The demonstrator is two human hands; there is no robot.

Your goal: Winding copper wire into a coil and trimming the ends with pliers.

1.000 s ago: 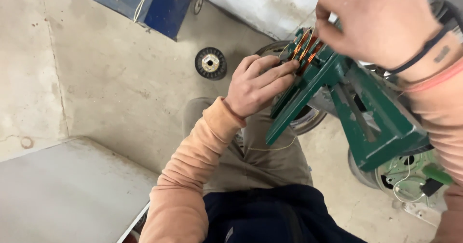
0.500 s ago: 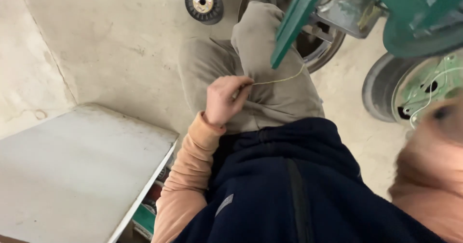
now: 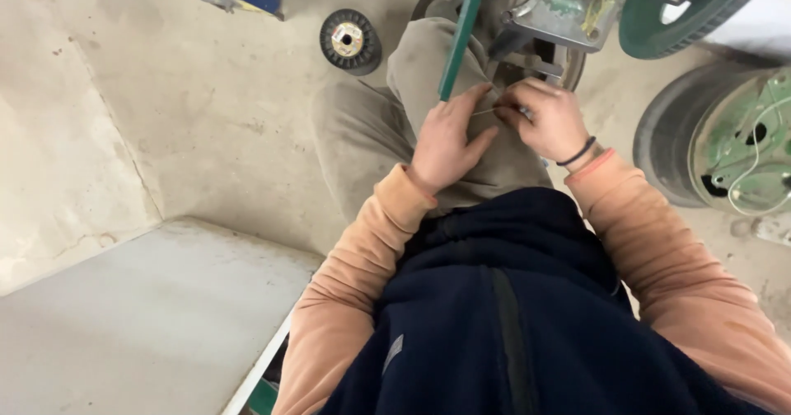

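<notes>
Head view: left hand [image 3: 449,139], right hand [image 3: 548,118] pinch thin wire [image 3: 486,111] over lap.

sleeves: peach-orange, long | vest: dark navy | trousers: grey-beige | right wrist: 1 black band

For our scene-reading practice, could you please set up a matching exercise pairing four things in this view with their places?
Things:
1. small black spool
2. green-faced wheel
3. thin pale wire
4. grey flat panel

Places:
A. lower left of the view
B. pinched between left hand and right hand
C. right edge
D. lying on the concrete floor, top middle

Pairs: 1-D, 2-C, 3-B, 4-A
</notes>
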